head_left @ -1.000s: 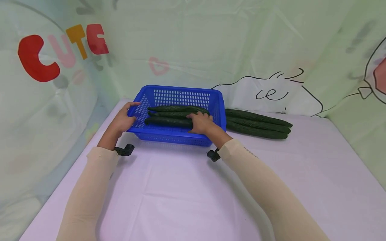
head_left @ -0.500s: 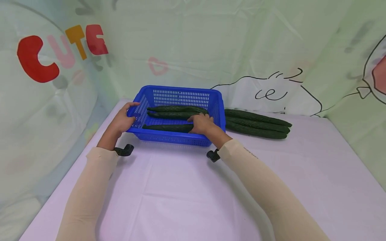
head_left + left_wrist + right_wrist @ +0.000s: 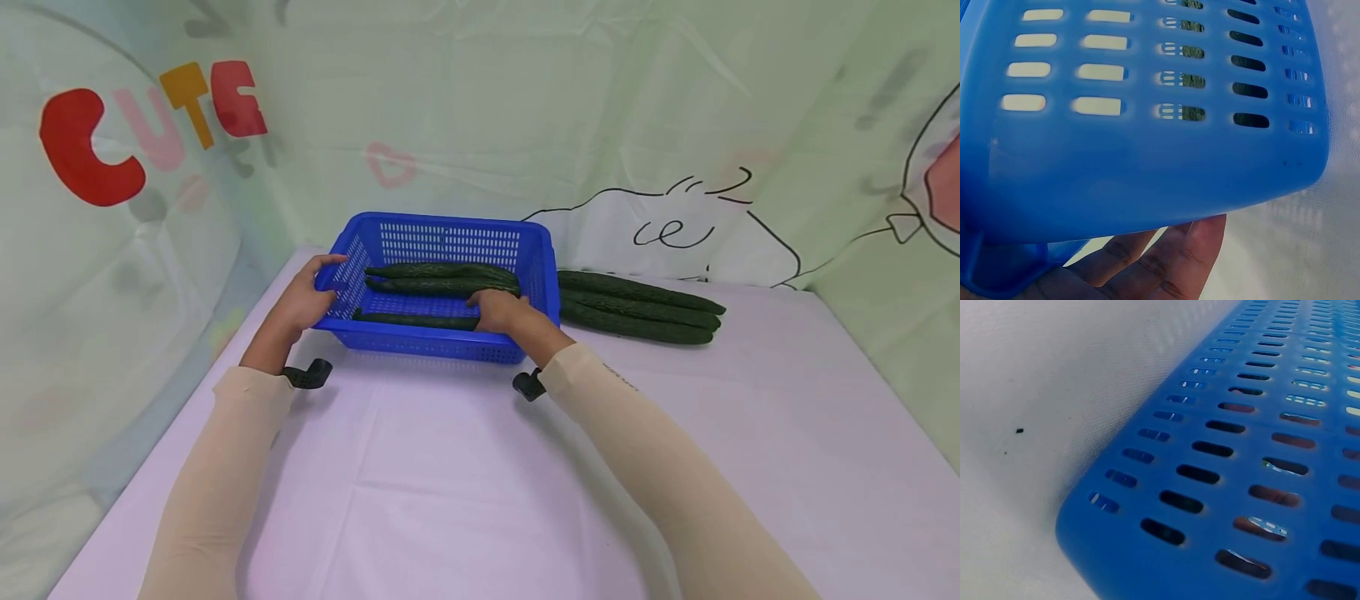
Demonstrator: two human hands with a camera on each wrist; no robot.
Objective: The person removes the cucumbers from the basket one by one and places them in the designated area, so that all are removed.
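Observation:
A blue plastic basket [image 3: 442, 342] with slotted walls stands on the table, tilted slightly in view. My left hand [image 3: 303, 298] grips its left end, and the left wrist view shows the fingers [image 3: 1200, 250] against the outside of the wall. Inside lie two dark green cucumbers [image 3: 438, 279] side by side toward the back. Another cucumber [image 3: 412, 320] lies along the near wall, its right end covered by my right hand [image 3: 506, 312], which reaches in and holds it. The right fingertips are hidden; the right wrist view shows mainly the outer basket wall [image 3: 1235, 462].
Several more cucumbers [image 3: 641, 308] lie side by side on the table just right of the basket, their left ends hidden behind it. A pale lilac cloth [image 3: 450, 483] covers the table. Printed curtains [image 3: 480, 108] hang behind and at the sides.
The near cucumber has moved toward me, away from the two others and up to the basket's front wall, with my right hand on it. My left hand keeps its place.

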